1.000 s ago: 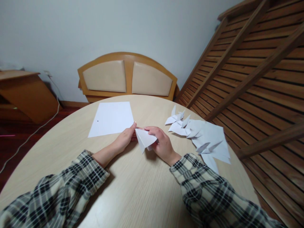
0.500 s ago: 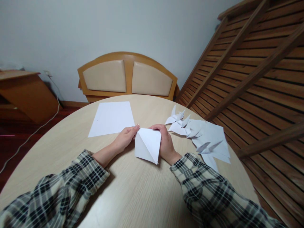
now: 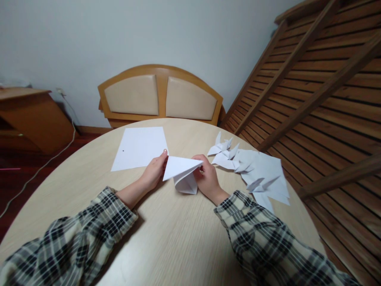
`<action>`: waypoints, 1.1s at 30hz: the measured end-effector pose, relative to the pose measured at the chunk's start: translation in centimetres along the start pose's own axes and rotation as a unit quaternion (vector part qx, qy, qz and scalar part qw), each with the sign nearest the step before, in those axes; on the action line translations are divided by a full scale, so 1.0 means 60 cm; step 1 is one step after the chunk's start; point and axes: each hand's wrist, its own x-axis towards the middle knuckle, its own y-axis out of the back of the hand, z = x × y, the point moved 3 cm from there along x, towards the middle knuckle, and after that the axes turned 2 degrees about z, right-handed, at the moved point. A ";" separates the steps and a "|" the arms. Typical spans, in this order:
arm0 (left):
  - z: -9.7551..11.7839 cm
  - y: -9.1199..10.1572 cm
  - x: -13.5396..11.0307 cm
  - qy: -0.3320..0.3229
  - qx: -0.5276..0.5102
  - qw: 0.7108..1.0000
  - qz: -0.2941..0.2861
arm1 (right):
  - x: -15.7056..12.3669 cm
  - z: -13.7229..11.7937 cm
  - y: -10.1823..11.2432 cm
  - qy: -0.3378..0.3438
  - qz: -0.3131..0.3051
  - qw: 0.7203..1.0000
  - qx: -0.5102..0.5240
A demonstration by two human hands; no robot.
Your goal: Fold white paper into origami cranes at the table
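Tabletop (image 3: 172, 238) below, folded paper (image 3: 180, 167) stretches sideways, pointing right.

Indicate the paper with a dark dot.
The flat sheet beyond the left hand; no dot shows on the held folded paper or the papers at right.

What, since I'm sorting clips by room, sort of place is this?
Probably a bedroom: a padded wooden headboard stands beyond the round table, and a slatted wooden panel, perhaps a bed base, rises at the right.
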 end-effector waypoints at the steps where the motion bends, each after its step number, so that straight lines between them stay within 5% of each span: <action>1: 0.000 -0.001 0.000 0.002 -0.005 1.000 -0.005 | 0.000 0.000 0.000 0.003 0.001 1.000 0.001; 15: -0.003 0.002 0.000 -0.033 0.040 0.997 -0.054 | 0.000 0.007 -0.001 -0.032 0.019 0.999 -0.006; 33: -0.006 0.009 0.000 -0.050 0.065 0.997 0.005 | 0.000 0.011 -0.004 -0.027 0.001 1.000 -0.007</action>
